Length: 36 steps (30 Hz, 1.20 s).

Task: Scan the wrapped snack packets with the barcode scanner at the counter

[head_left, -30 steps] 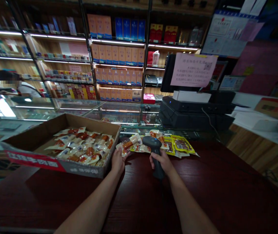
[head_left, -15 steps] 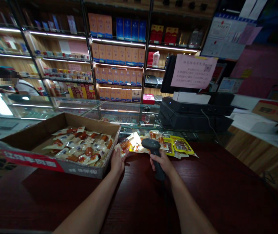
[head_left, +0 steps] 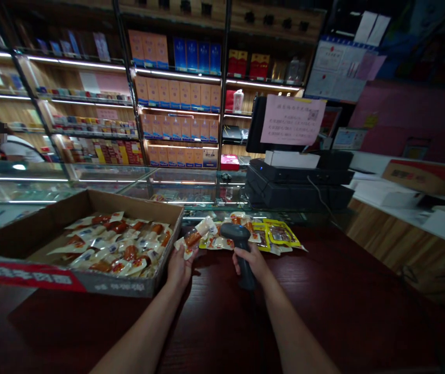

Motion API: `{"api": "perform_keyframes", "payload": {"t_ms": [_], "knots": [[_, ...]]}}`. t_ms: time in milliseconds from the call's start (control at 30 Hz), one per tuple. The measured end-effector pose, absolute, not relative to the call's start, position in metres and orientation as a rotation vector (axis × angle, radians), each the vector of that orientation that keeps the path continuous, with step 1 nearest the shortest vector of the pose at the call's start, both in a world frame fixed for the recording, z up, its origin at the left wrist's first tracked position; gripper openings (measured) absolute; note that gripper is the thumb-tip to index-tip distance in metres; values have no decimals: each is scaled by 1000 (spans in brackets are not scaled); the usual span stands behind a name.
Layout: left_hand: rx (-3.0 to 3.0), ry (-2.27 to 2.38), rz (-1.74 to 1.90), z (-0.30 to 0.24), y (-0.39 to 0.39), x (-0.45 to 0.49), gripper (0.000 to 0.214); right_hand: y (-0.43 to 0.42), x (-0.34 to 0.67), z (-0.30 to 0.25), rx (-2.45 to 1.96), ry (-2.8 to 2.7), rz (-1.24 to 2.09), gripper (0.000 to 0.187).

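Observation:
My left hand (head_left: 180,267) is closed on a vacuum-packed sausage (head_left: 193,239), held beside the right wall of a cardboard box (head_left: 129,289). Inside the box lie several more packs of the same kind (head_left: 131,252), brown meat in clear and cream wrapping. My right hand (head_left: 251,258) is wrapped round the handle of a dark barcode scanner (head_left: 241,244), its head turned to the left toward the held pack. Behind the scanner, partly hidden by it, several packs lie in a heap, among them yellow-edged snack packets (head_left: 283,234).
A dark red tabletop (head_left: 214,322) lies under my arms. Beyond it stand a glass display counter (head_left: 183,192) and a black register (head_left: 296,182) with a pink notice (head_left: 292,120). Boxed goods fill the shelves (head_left: 179,93). A person (head_left: 20,149) is at the far left.
The camera view has shifted, so the scene sits further left. The pack in my left hand now shows its brown meat more plainly, without the bright glare on it. Both hands keep their hold.

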<state>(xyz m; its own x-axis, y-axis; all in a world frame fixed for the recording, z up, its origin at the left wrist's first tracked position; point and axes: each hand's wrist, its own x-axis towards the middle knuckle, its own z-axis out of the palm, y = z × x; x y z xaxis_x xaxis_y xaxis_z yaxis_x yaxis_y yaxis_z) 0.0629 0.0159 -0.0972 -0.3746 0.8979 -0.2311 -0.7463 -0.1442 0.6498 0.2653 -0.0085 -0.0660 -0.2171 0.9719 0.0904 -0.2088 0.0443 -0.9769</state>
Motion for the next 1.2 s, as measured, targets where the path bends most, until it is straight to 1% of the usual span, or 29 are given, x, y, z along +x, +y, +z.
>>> {"api": "perform_keyframes", "payload": {"t_ms": [133,267,333,500,600,867,1033,1200], "knots": [[201,794,1669,-90,13,71,15,-8,269,-60,-874,-1184,1405,36],[137,915,1463,-79,13,93,11,-8,286,-48,-861,-1100,1325,37],[127,947,1396,-75,15,111,9,-11,302,-43,-870,-1089,1272,36],[140,855,1344,-66,22,171,10,-28,351,-35,-918,-1007,1159,39],[107,857,1284,-61,24,210,8,-41,375,-35,-942,-960,1096,36],[33,845,1305,-51,33,288,26,-66,402,-38,-947,-942,1070,32],[95,787,1252,-44,37,302,22,-76,404,-36,-947,-928,1074,31],[155,752,1194,-37,28,273,20,-73,396,-39,-947,-920,1114,37]]}}
